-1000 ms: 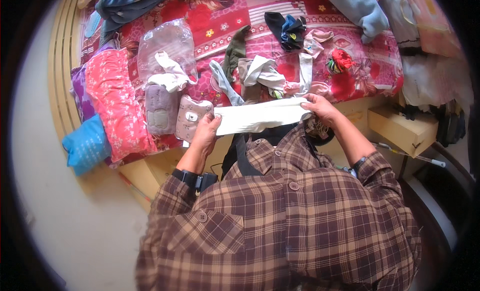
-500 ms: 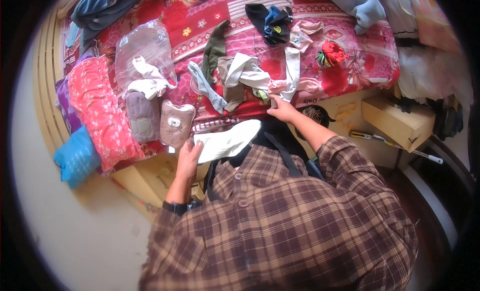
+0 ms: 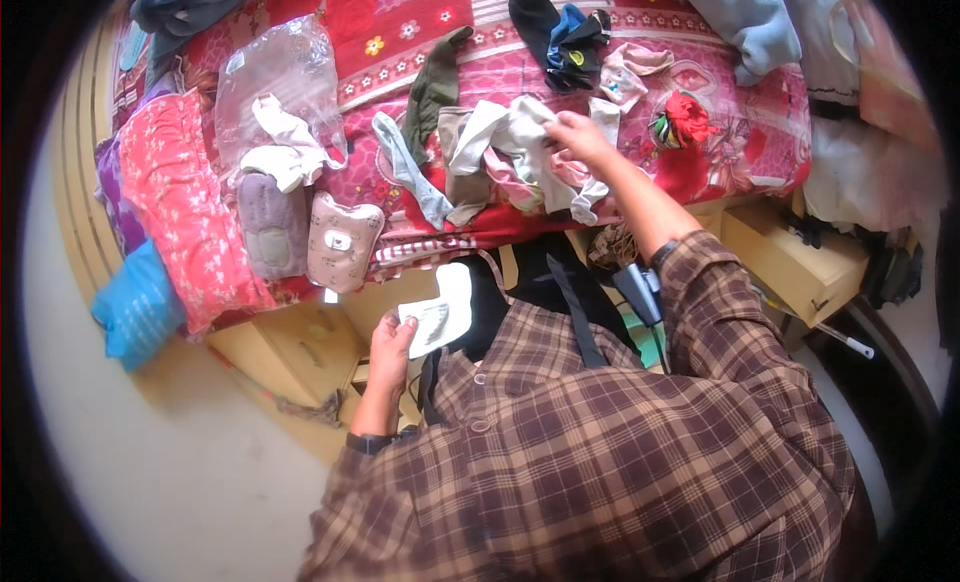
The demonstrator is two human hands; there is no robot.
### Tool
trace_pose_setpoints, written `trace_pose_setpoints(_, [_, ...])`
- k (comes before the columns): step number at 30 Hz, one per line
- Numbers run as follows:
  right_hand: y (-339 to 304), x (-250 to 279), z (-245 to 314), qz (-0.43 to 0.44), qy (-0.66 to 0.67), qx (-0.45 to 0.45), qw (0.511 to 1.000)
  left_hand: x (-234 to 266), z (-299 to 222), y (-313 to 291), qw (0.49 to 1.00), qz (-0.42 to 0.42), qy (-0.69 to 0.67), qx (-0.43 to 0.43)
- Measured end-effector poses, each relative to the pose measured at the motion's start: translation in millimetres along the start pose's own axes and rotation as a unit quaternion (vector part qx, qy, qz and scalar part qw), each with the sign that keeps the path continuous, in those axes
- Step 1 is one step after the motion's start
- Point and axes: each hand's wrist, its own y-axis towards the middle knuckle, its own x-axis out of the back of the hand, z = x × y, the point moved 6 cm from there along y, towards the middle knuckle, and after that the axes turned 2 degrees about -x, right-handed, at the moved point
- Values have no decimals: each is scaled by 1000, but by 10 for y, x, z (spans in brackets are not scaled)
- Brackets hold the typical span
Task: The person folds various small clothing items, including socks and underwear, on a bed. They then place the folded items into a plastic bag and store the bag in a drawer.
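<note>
One white sock point(image 3: 453, 310), bent, pointing away

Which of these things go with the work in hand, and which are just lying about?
Seem part of the work:
- white sock, held in the left fingers
- pale garments, at the right fingers

Seem just lying about:
- clear bag
- red bundle
- blue bundle
- drawer

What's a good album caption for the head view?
Left hand holding a white sock, right hand at a clothes pile.
</note>
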Motion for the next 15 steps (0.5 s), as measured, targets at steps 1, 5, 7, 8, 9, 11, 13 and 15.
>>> trace_pose_setpoints(1, [-7,166,-34,-28,40,-24,999,-13,4,17,1000,2,2,-3])
trace_pose_setpoints(5, [-119,808,-326,-315,58,-39,946,-53,26,73,1000,8,9,-8])
trace_pose_setpoints(7, [-143,850,-474,-372,23,-58,926,-48,36,85,1000,9,11,-6])
trace_pose_setpoints(8, [-179,765,-444,-378,-71,10,923,-43,41,88,1000,8,11,-4])
trace_pose_setpoints(9, [-109,582,-463,-302,-75,29,950,-38,36,90,1000,7,8,-7])
trace_pose_setpoints(11, [-100,171,-477,-196,-147,55,968,-39,44,93,1000,10,14,-2])
trace_pose_setpoints(13, [-211,-329,-450,-126,-309,112,936,-46,51,97,1000,12,15,1])
trace_pose_setpoints(15, [-292,-794,-490,-4,-423,111,899,-59,53,102,1000,18,11,3])
